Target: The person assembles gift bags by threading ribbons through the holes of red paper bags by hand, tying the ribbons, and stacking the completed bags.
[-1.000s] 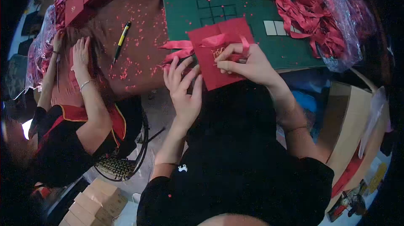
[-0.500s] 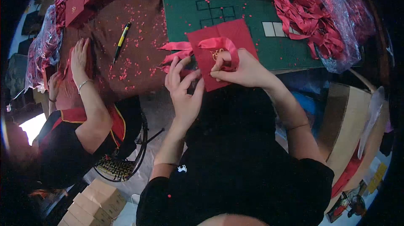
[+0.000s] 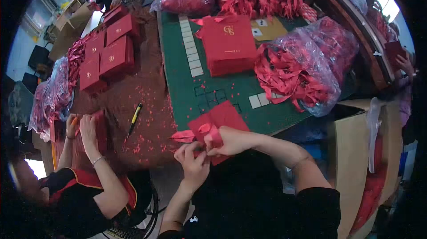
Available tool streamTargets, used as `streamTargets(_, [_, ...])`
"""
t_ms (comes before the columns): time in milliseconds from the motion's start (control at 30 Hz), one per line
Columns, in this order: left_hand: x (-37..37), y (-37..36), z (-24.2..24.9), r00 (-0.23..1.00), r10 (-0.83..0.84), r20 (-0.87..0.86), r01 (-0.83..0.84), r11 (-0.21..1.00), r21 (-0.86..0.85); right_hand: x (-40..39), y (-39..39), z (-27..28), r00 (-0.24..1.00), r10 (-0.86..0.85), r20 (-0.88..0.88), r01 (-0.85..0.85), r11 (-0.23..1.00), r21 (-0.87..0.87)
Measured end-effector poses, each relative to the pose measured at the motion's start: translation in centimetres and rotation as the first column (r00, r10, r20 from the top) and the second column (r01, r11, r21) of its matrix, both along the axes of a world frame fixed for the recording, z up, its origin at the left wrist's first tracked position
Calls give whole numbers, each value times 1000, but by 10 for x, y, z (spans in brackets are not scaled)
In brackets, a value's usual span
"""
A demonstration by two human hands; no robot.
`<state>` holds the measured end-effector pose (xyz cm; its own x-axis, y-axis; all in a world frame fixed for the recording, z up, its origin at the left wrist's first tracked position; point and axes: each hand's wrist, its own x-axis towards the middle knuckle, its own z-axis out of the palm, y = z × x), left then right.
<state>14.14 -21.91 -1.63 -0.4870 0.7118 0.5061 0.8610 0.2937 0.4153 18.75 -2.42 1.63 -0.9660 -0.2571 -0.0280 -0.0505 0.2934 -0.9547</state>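
A red paper bag [image 3: 232, 118] with a satin ribbon handle [image 3: 205, 128] is tilted in front of me, over the near edge of the green mat. My right hand [image 3: 230, 141] is closed in a pinch on the ribbon, low on the bag's face. My left hand [image 3: 194, 164] has its fingers bent round the bag's left edge, close to my right fingertips. What lies right between the fingertips is hidden. Loose ribbon ends [image 3: 183, 136] stick out to the left of the bag.
A stack of red bags [image 3: 230, 45] and a plastic sack of red ribbons [image 3: 311, 70] lie on the green mat [image 3: 178, 101]. A yellow-black cutter knife [image 3: 134, 120] lies among red scraps. A co-worker's hands [image 3: 86, 132] work at left. A cardboard box [image 3: 351, 159] stands at right.
The view has tilted up, so more of the far table shows. Both hands have come closer together at the bag's lower left edge. The co-worker's two hands are now side by side.
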Motion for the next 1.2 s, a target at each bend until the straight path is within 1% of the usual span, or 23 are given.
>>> streamTargets(33, [2, -1, 1, 1000, -24, 2, 24, 1000, -18, 1, 4, 2, 993, 65, 100, -65, 998, -8])
streamTargets(100, [3, -2, 1, 1000, -25, -6, 26, 999, 26, 6, 4, -7, 990, 103, -93, -114, 986, -121])
streamTargets(133, [2, -2, 7, 999, -38, -21, 39, 999, 36, 10, 9, 20, 981, 167, 99, -167, 986, -9])
streamTargets(200, [2, 0, 28, 1000, 14, -8, -12, 989, 146, 29, 16, 59, 991, 93, -97, -95, 995, -22])
streamTargets(300, [-5, -5, 38, 980, 34, 198, -77, 973, 216, 42, 13, 73, 786, 121, -606, 228, 855, 467])
streamTargets(333, [-4, -7, 47, 962, 6, 272, -65, 975, 211, 44, 7, 66, 780, 140, -610, 343, 720, 604])
streamTargets(400, [1, -8, 65, 996, 3, 89, -17, 989, 150, 45, 7, 40, 686, 297, -664, 464, 525, 714])
streamTargets(433, [1, -9, 69, 1000, 7, 3, -7, 989, 146, 47, 9, 33, 625, 275, -731, 518, 554, 652])
streamTargets(467, [-11, -17, 62, 957, 15, -288, 37, 985, 171, 50, 14, 28, 620, 272, -736, 522, 556, 646])
streamTargets(533, [-32, -37, 76, 825, 181, -535, -125, 982, 140, 55, 27, 39, 713, 224, -664, 447, 585, 677])
streamTargets(633, [-76, -58, 89, 711, 438, -550, -377, 898, 228, 50, 56, 51, 777, -31, -629, 382, 817, 432])
streamTargets(700, [-78, -39, 95, 880, 429, -202, -301, 835, 460, 34, 63, 73, 728, -211, -652, 436, 877, 203])
streamTargets(767, [-81, 1, 112, 935, 333, -122, -183, 749, 637, 13, 74, 102, 412, -483, -773, 716, 696, -53])
streamTargets(800, [-81, 21, 120, 963, 262, -64, -148, 711, 688, -7, 88, 111, 280, -694, -663, 731, 602, -321])
streamTargets(867, [-95, 61, 113, 993, 75, 91, -115, 791, 600, -33, 126, 121, 301, -864, -403, 670, 493, -556])
streamTargets(900, [-104, 82, 108, 988, 6, 155, -89, 840, 536, -60, 158, 93, 215, -902, -375, 675, 415, -610])
streamTargets(933, [-103, 109, 113, 846, -189, 499, -131, 833, 537, -79, 181, 67, 182, -904, -387, 769, 376, -517])
streamTargets(967, [-121, 134, 94, 721, -302, 624, -136, 821, 554, -88, 192, 50, 155, -902, -403, 847, 331, -416])
streamTargets(1000, [-114, 154, 108, 659, -183, 729, -179, 904, 388, -83, 188, 46, 191, -878, -438, 930, 305, -205])
streamTargets(1067, [-138, 194, 80, 543, -219, 810, -79, 948, 309, -90, 198, 17, 130, -716, -686, 986, 23, 163])
streamTargets(1100, [-141, 209, 76, 516, -219, 828, -17, 964, 265, -93, 199, 11, 105, -701, -706, 980, -48, 193])
streamTargets(1167, [-175, 256, 17, 556, -218, 802, -63, 951, 302, -102, 209, -2, 92, -781, -617, 996, 70, 60])
streamTargets(1200, [-162, 258, 30, 479, -225, 848, -91, 949, 303, -101, 210, 5, 242, -885, -398, 947, 305, -103])
